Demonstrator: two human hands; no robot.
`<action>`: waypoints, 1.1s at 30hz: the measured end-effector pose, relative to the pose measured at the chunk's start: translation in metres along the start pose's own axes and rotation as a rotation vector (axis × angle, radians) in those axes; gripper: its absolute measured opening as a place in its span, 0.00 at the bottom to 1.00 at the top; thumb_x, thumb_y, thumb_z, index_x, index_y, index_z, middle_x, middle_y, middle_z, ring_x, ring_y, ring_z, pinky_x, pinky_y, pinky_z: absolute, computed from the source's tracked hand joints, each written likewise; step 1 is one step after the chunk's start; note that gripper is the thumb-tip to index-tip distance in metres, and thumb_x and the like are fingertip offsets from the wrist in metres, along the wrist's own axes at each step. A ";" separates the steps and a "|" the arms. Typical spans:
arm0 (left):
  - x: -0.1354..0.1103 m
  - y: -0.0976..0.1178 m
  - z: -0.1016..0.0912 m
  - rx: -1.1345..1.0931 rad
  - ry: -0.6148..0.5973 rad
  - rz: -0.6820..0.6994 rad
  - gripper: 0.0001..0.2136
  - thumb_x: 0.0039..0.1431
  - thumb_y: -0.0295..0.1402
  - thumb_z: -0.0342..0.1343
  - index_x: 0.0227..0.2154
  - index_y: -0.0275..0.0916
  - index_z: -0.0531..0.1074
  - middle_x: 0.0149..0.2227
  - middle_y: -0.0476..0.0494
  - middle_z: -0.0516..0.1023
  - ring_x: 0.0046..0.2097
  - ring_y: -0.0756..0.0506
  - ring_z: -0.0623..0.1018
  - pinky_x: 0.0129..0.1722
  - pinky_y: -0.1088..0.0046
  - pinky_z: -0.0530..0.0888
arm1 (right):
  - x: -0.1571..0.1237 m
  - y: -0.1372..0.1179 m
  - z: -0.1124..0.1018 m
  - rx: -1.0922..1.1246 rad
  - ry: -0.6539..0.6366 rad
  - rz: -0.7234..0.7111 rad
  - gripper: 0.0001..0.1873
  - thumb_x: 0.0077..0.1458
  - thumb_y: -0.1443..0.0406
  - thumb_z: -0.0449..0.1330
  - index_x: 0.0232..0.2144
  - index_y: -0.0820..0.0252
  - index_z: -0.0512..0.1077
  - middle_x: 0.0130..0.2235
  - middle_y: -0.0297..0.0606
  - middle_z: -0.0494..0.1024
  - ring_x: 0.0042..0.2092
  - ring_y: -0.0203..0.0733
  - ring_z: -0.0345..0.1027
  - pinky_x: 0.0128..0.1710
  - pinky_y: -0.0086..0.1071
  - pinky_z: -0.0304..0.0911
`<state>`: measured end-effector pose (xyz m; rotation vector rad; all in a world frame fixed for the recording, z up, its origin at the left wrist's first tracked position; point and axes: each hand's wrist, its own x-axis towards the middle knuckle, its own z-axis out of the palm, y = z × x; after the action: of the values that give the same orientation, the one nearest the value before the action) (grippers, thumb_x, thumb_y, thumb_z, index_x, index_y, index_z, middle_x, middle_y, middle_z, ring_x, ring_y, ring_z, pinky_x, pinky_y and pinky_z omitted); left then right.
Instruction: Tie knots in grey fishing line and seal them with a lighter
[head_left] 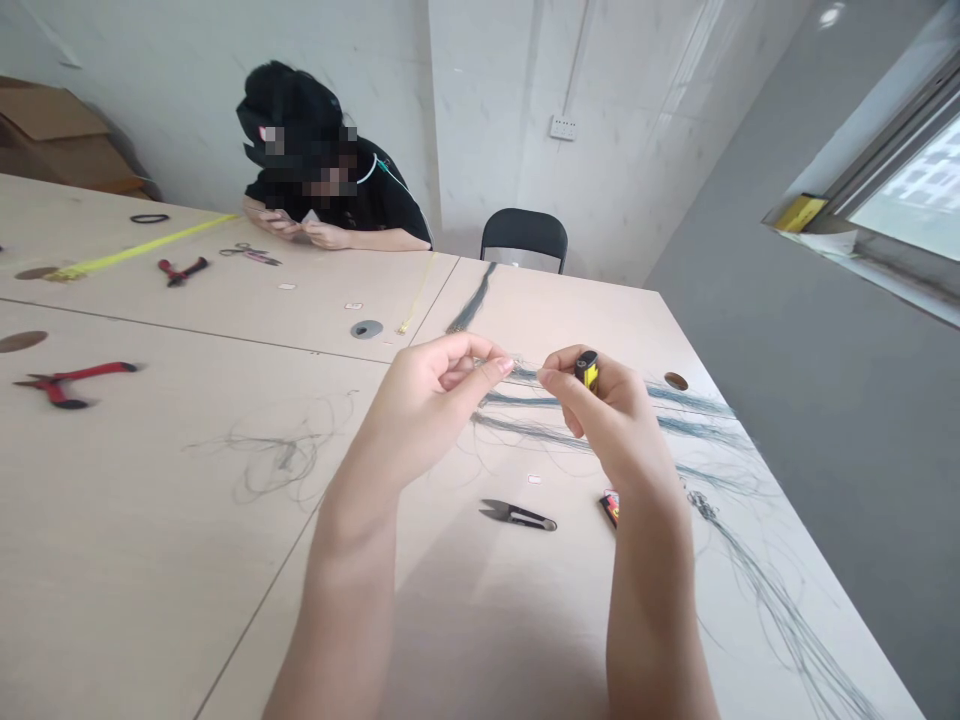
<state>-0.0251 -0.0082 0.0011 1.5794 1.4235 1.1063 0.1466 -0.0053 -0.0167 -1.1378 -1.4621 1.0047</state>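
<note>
My left hand (442,400) is closed in a pinch, thumb against forefinger, above the table. Whatever lies between those fingertips is too fine to make out. Curled around a small black and yellow lighter (589,372), my right hand (600,410) has its thumb and forefinger pointing at the left fingertips, a short gap apart. Bundles of thin blue-green cord (525,399) lie on the table beneath and behind both hands. Closer to me are black thread snips (517,515). A small red and black packet-like thing (609,508) is partly hidden by my right forearm.
Loose thread (285,455) lies left, with red-handled pliers (71,383) beyond. A longer cord bundle (780,600) runs along the right edge. Across the table (150,560) sits a person (337,190), near scissors (251,254), a second pair of pliers (180,271) and a yellow cord bundle (150,246).
</note>
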 end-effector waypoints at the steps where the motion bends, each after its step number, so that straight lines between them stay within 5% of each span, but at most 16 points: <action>1: 0.000 0.001 -0.001 0.011 0.008 -0.013 0.10 0.58 0.43 0.60 0.34 0.43 0.80 0.28 0.49 0.75 0.28 0.50 0.69 0.24 0.78 0.65 | 0.000 0.001 0.000 -0.048 -0.003 0.005 0.09 0.59 0.62 0.60 0.29 0.60 0.69 0.24 0.27 0.64 0.24 0.29 0.52 0.24 0.27 0.49; 7: 0.000 0.001 -0.007 -0.003 0.066 -0.011 0.10 0.56 0.43 0.61 0.32 0.42 0.80 0.26 0.49 0.76 0.27 0.49 0.71 0.24 0.77 0.65 | -0.005 0.023 0.018 -0.411 -0.097 -0.088 0.10 0.67 0.63 0.50 0.40 0.61 0.69 0.36 0.37 0.72 0.35 0.38 0.65 0.32 0.30 0.58; 13: 0.000 0.000 -0.007 -0.027 0.018 -0.039 0.09 0.57 0.41 0.61 0.32 0.42 0.80 0.29 0.49 0.79 0.31 0.49 0.74 0.31 0.78 0.70 | -0.025 0.094 0.053 -0.918 -0.351 -0.095 0.09 0.65 0.70 0.54 0.44 0.61 0.73 0.37 0.43 0.75 0.37 0.47 0.71 0.34 0.35 0.62; 20: 0.001 -0.004 -0.010 -0.021 -0.002 0.007 0.08 0.57 0.40 0.61 0.31 0.42 0.80 0.28 0.49 0.79 0.32 0.48 0.75 0.34 0.76 0.72 | -0.044 0.147 0.063 -0.990 -0.349 -0.169 0.21 0.60 0.74 0.56 0.56 0.63 0.70 0.44 0.50 0.74 0.46 0.53 0.67 0.45 0.44 0.67; 33: 0.002 -0.006 -0.008 -0.006 -0.030 0.003 0.09 0.57 0.42 0.60 0.31 0.43 0.80 0.29 0.49 0.78 0.31 0.48 0.74 0.34 0.75 0.71 | -0.054 0.157 0.060 -0.854 -0.172 -0.279 0.17 0.61 0.70 0.54 0.52 0.58 0.70 0.47 0.47 0.71 0.46 0.50 0.64 0.47 0.45 0.65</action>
<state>-0.0350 -0.0059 -0.0009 1.5881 1.3970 1.0836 0.1163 -0.0263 -0.1895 -1.3826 -2.2151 0.2596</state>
